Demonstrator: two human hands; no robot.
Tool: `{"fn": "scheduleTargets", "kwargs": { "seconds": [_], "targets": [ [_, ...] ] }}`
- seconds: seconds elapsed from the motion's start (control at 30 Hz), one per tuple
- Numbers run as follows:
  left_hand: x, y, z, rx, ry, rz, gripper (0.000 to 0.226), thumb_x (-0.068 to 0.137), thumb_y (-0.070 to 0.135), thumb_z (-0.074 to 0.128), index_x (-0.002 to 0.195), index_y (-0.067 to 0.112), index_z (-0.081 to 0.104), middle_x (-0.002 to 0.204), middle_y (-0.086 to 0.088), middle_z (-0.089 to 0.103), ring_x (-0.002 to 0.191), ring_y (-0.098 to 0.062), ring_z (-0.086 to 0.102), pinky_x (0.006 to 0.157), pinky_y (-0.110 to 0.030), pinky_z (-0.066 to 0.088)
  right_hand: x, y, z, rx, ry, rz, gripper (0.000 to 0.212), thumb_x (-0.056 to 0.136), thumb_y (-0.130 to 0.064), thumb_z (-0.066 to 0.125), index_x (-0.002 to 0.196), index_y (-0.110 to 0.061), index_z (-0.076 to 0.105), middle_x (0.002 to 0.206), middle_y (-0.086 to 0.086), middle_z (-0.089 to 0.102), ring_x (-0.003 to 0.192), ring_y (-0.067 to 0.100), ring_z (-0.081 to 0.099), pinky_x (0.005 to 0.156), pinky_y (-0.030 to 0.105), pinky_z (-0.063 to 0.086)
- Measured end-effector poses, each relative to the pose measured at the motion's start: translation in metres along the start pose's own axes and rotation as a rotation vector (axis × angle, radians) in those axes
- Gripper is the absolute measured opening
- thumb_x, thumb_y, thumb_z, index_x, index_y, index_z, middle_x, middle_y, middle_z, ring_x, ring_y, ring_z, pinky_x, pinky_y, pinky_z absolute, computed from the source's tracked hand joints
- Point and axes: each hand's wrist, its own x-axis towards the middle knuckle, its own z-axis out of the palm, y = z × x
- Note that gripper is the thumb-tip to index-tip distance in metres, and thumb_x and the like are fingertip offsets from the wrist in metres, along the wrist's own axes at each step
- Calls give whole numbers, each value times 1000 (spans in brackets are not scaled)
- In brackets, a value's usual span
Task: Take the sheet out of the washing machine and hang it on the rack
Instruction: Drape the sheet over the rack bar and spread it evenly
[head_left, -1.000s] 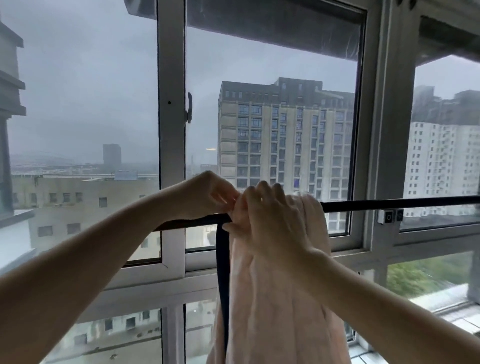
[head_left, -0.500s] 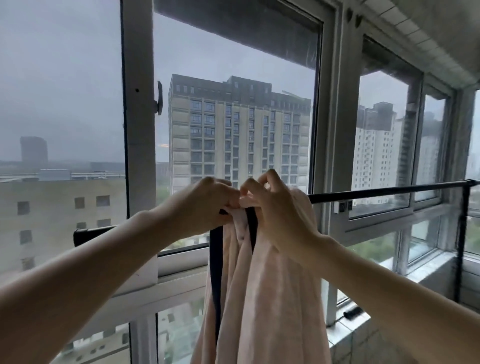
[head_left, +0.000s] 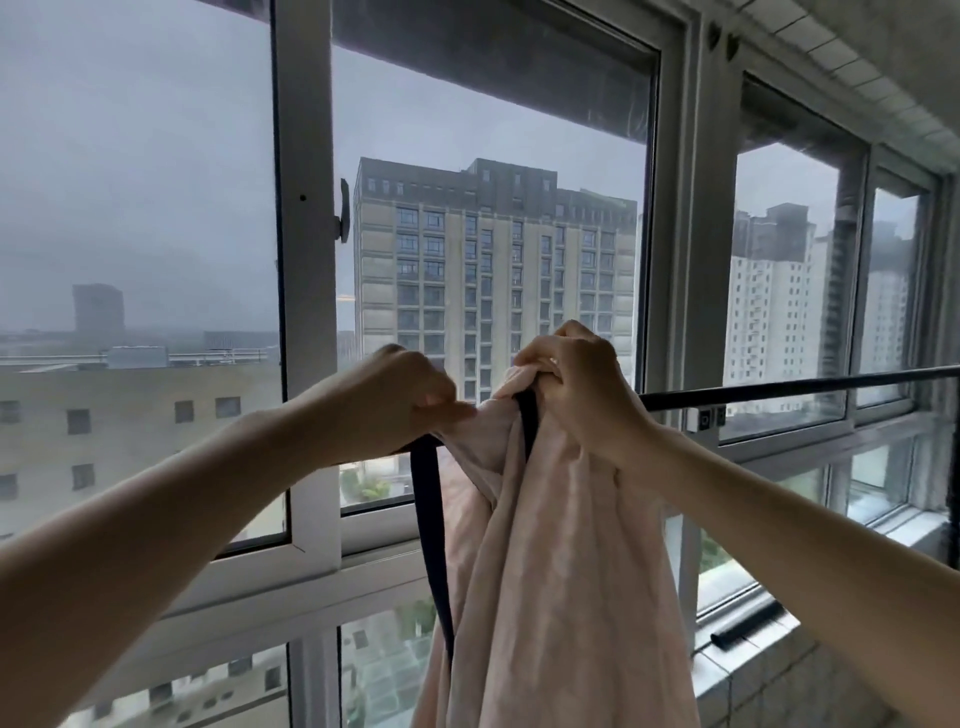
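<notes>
Sheet: pale pink, bunched at the top just above frame centre and hanging in folds toward 6 o'clock, lower end cut off by the frame edge. Left hand: fingers curled, thumb and fingertips pinching the sheet's upper edge at the 9 o'clock side of the bunch. Right hand: closed in a fist around the top of the bunch at its 3 o'clock side, held slightly higher than the left. Change from half a second ago: the two hands, then touching at the sheet's top, are now apart, with a short span of cloth drawn between them. Rack bar: dark, running from behind the right hand out toward 3 o'clock; its stretch toward 9 o'clock, visible earlier, is now hidden behind the left forearm. Whether the sheet lies over the bar cannot be told, since hands and cloth cover that spot. Dark band: hangs beside the sheet toward 7 o'clock, with a second strip between the hands; sheet trim or separate strap, cannot tell. Both forearms are cut off at the lower corners.
</notes>
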Motion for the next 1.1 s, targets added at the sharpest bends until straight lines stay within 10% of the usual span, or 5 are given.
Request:
{"fn": "scheduleTargets", "kwargs": {
  "seconds": [0.4, 1.1],
  "targets": [
    [38, 22, 21, -16, -93, -49, 17, 86, 21, 70, 103, 26, 73, 99, 15, 69, 67, 16, 49, 63, -2, 41, 2, 11, -18, 126, -17, 132, 17, 85, -9, 64, 93, -16, 76, 91, 0, 74, 90, 9, 65, 71, 2, 40],
    [-2, -12, 0, -70, -203, -157, 17, 81, 31, 74, 97, 24, 75, 84, 16, 70, 74, 2, 64, 71, -14, 51, 16, 10, -18, 113, -2, 140, 14, 86, -5, 63, 92, -11, 74, 91, 2, 72, 84, 6, 58, 64, -8, 33]
  ]
}}
